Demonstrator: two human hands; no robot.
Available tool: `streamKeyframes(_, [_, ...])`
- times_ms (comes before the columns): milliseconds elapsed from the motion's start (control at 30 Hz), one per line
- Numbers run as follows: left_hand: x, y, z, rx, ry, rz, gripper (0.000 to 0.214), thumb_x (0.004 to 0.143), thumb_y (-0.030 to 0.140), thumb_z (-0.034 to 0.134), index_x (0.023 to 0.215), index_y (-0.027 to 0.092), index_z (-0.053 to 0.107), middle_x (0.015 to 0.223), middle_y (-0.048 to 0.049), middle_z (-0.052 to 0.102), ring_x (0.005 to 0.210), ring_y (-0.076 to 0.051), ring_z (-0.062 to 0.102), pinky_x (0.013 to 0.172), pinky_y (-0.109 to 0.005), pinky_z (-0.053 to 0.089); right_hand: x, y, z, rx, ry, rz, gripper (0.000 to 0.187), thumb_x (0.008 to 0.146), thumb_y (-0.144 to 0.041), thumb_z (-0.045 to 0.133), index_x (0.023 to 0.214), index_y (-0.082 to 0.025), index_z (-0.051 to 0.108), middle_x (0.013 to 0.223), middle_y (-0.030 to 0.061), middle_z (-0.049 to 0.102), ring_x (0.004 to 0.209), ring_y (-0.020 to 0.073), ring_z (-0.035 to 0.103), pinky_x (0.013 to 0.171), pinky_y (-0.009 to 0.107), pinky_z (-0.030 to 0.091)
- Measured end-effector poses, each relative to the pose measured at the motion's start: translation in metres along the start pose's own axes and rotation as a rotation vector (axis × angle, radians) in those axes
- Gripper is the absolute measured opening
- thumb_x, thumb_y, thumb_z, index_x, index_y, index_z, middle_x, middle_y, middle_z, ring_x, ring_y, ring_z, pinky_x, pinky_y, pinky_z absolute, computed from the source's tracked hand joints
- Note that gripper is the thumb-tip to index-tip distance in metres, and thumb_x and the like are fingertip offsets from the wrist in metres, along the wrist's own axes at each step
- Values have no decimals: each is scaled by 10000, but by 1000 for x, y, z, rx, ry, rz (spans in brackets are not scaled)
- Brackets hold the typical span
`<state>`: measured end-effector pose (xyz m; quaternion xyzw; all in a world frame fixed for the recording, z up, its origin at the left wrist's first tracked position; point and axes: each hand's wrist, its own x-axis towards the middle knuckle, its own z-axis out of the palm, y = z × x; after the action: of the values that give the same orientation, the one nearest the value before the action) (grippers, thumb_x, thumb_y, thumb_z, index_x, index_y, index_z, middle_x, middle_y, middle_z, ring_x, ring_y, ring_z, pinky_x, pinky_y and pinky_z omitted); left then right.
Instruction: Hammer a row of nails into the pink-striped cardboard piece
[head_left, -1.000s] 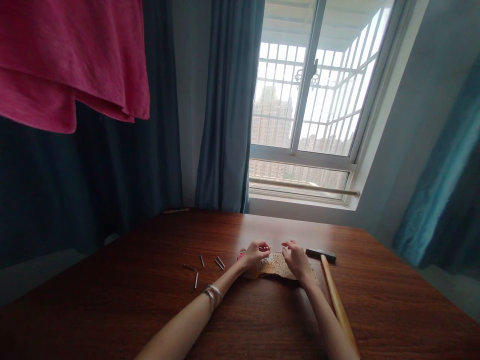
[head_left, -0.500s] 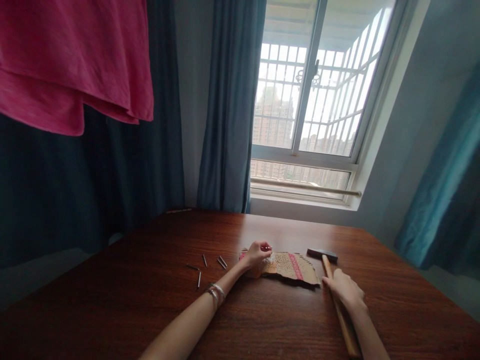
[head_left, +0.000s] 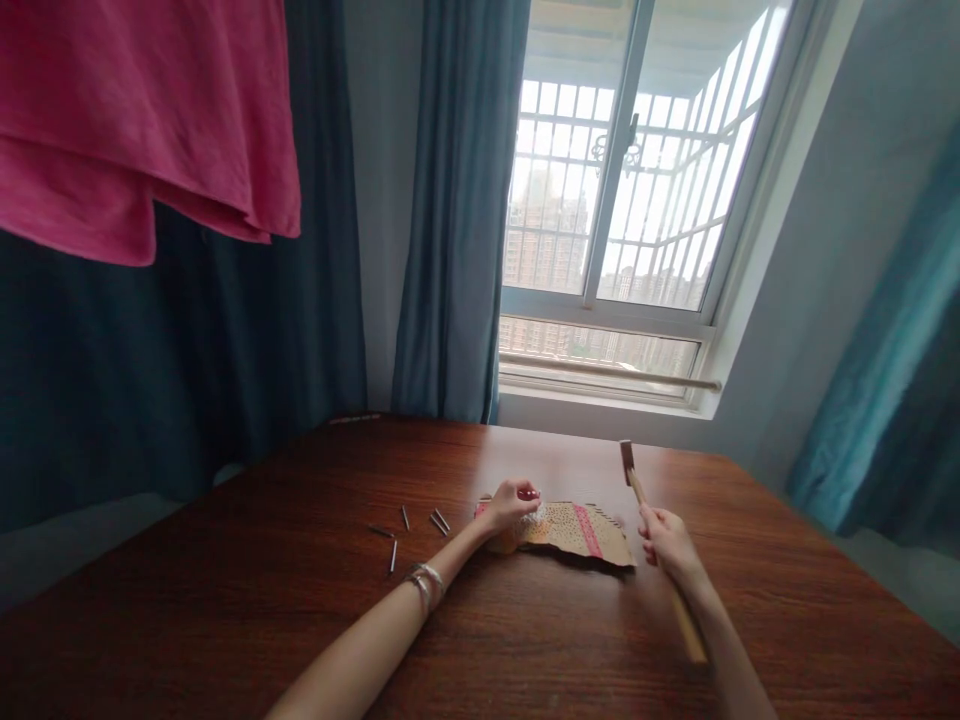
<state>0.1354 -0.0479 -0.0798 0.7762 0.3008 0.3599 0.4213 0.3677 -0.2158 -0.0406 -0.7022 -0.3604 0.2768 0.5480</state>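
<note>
The long hammer with a dark metal head and pale wooden handle [head_left: 626,460], which lay flat on the table half a second ago with the right grip just settling on it, is now off the surface. The right grip [head_left: 666,540], a bare hand, is wrapped shut around the handle partway along. The head is tilted up and away, above the far right corner of the card, and the butt end trails back beside the forearm. A second ago that hand rested on the card itself, so the work has passed from arranging with both hands to one hand steadying and the other wielding the tool. The left grip [head_left: 512,503] has kept its place at the left end of the ragged brown cardboard piece [head_left: 581,530], fingers curled and pinched together. Whether anything sits between them cannot be told. The cardboard lies flat, torn along its edges, peppered with small holes and crossed by a pink stripe. Several slim grey metal nails [head_left: 394,555] lie scattered to its left, well apart from both hands. Thin silvery bangles [head_left: 426,585] ring the left wrist. The reddish-brown wooden table [head_left: 225,600] shows a smooth, streaked grain with a dull sheen
</note>
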Motion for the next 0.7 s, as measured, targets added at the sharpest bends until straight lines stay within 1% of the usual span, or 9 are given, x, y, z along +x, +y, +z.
streamKeyframes(67, [1, -2, 0, -2, -7, 4, 125, 642, 255, 628, 684, 137, 626, 660, -16, 628, 644, -133, 571, 592, -209, 422, -8, -13, 8, 231, -95, 59, 278, 715, -441, 544, 811, -182, 518, 514, -52, 469, 314, 46, 346, 324, 175, 268])
streamKeyframes(133, [2, -4, 0, -1, -10, 4, 135, 645, 265, 629, 690, 138, 627, 667, -16, 631, 650, -135, 572, 599, -213, 422, -18, -25, 16, 387, -254, 114, 315, 668, -408, 604, 858, -169, 527, 520, -63, 461, 318, 26, 314, 319, 158, 235])
streamKeyframes(200, [3, -7, 1, 11, -7, 9, 141, 646, 271, 632, 695, 139, 628, 670, -15, 631, 654, -135, 570, 605, -214, 422, -28, -34, 22, 468, -398, 155, 326, 635, -376, 639, 857, -163, 532, 527, -63, 468, 325, 18, 308, 318, 152, 217])
streamKeyframes(267, [3, -8, 1, 27, 1, 18, 144, 648, 273, 634, 699, 139, 630, 671, -13, 629, 652, -132, 566, 608, -211, 420, -36, -40, 29, 490, -487, 162, 288, 625, -363, 654, 789, -163, 527, 533, -58, 476, 330, 16, 314, 316, 152, 214])
streamKeyframes(367, [3, -8, 0, 45, 5, 21, 150, 653, 281, 633, 703, 139, 633, 674, -12, 629, 647, -129, 560, 598, -206, 414, -46, -45, 38, 457, -543, 144, 266, 628, -370, 656, 709, -160, 514, 533, -49, 487, 329, 17, 331, 312, 156, 215])
streamKeyframes(533, [2, -4, 0, 60, 6, 5, 153, 649, 284, 636, 693, 138, 630, 668, -11, 626, 644, -132, 555, 582, -204, 404, -56, -51, 46, 399, -578, 177, 332, 612, -419, 661, 782, -157, 549, 514, -54, 484, 315, 27, 334, 307, 168, 218])
streamKeyframes(633, [2, -4, 1, 64, 3, 6, 152, 654, 270, 623, 693, 124, 626, 658, -11, 618, 627, -123, 546, 582, -203, 401, -60, -55, 49, 396, -568, 154, 361, 610, -435, 667, 810, -160, 546, 520, -60, 481, 311, 27, 335, 302, 164, 198])
streamKeyframes(700, [2, -4, 2, 65, 3, 18, 156, 658, 263, 616, 708, 116, 629, 658, -11, 616, 624, -119, 542, 582, -202, 399, -62, -56, 50, 391, -565, 131, 357, 614, -440, 666, 794, -159, 538, 523, -60, 481, 311, 28, 341, 297, 162, 196])
